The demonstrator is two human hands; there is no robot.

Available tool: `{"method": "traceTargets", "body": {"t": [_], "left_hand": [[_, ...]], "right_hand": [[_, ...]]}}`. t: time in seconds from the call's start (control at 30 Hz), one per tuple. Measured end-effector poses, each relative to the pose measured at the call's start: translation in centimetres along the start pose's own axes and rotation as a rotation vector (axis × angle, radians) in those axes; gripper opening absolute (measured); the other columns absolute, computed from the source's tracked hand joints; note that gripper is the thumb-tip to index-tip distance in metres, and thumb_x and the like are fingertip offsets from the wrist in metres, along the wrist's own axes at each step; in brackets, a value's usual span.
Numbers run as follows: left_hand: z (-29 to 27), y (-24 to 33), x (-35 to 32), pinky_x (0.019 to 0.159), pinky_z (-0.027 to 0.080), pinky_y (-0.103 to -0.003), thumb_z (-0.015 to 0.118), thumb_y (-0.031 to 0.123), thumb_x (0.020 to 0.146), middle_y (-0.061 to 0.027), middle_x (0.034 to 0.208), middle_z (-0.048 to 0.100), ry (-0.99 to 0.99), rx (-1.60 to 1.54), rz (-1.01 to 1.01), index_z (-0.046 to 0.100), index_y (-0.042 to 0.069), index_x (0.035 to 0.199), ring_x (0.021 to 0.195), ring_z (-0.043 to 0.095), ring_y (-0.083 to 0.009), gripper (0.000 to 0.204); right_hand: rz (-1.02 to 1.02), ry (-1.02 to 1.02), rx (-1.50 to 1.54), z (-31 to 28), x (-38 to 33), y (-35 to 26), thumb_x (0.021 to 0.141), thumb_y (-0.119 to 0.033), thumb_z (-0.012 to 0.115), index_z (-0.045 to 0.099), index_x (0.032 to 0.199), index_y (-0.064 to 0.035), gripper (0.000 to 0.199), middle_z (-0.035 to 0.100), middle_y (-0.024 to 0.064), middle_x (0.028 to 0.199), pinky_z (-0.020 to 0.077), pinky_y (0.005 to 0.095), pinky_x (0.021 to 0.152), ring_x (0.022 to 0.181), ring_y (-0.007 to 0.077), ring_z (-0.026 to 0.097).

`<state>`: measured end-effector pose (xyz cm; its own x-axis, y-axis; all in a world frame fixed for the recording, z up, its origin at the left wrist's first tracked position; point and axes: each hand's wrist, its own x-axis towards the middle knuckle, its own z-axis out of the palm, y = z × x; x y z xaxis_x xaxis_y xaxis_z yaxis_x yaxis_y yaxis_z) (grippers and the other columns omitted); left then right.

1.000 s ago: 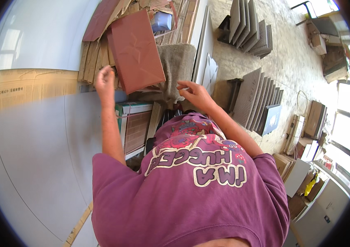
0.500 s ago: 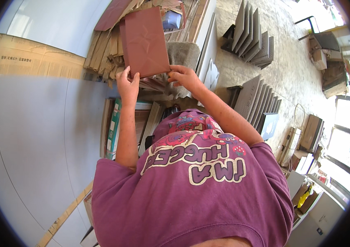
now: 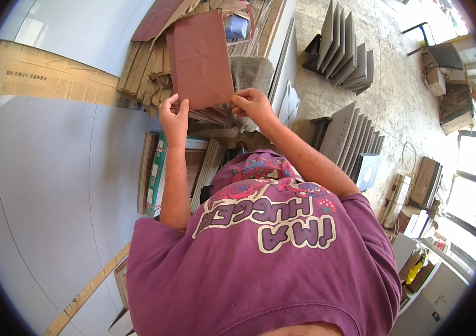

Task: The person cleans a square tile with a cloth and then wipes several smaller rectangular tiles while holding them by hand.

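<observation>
I hold a flat reddish-brown tile (image 3: 200, 59) out in front of me by its near edge. My left hand (image 3: 173, 115) pinches the lower left corner, and my right hand (image 3: 253, 103) grips the lower right corner. The tile is raised above a heap of cardboard strips and flattened boxes (image 3: 148, 70). Under my arms, more flat tiles and boxes (image 3: 162, 171) stand on edge. My purple printed shirt (image 3: 260, 252) fills the lower part of the view.
A large pale grey board (image 3: 47, 190) with a cardboard sheet (image 3: 42, 75) lies to my left. Two racks of grey tiles (image 3: 344, 47) (image 3: 350, 137) stand on the concrete floor at right. Boxes and cartons (image 3: 422, 185) sit further right.
Both hands have lifted the reddish-brown tile up and away from the pile, and my arms have stretched further out. The view has shifted with my head.
</observation>
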<state>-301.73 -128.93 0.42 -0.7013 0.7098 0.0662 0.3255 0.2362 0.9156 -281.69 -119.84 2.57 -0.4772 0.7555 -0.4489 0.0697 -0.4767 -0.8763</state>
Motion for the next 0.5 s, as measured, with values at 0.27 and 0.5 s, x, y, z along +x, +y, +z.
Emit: {"method": "traceTargets", "body": {"t": [0.27, 0.5], "left_hand": [[-0.4, 1.2, 0.2, 0.068, 0.052, -0.034, 0.069, 0.015, 0.077, -0.0101, 0.090, 0.059, -0.130, -0.706, -0.400, 0.052, -0.001, 0.100, 0.079, 0.059, -0.0182, 0.032], [-0.4, 2.3, 0.8, 0.078, 0.048, -0.034, 0.064, 0.015, 0.080, -0.0094, 0.101, 0.060, -0.292, -0.930, -0.480, 0.056, -0.002, 0.106, 0.091, 0.058, -0.0184, 0.032]], "right_hand": [[-0.013, -0.036, 0.075, -0.5, -0.7, -0.3, 0.080, -0.019, 0.067, 0.053, 0.088, -0.0012, 0.024, 0.060, 0.0051, 0.073, 0.0467, 0.0214, 0.055, 0.059, 0.0101, 0.057], [0.003, -0.128, 0.117, -1.2, -1.5, -0.7, 0.081, -0.018, 0.066, 0.052, 0.086, -0.0027, 0.021, 0.060, 0.0039, 0.070, 0.0458, 0.0213, 0.054, 0.058, 0.0088, 0.056]]}}
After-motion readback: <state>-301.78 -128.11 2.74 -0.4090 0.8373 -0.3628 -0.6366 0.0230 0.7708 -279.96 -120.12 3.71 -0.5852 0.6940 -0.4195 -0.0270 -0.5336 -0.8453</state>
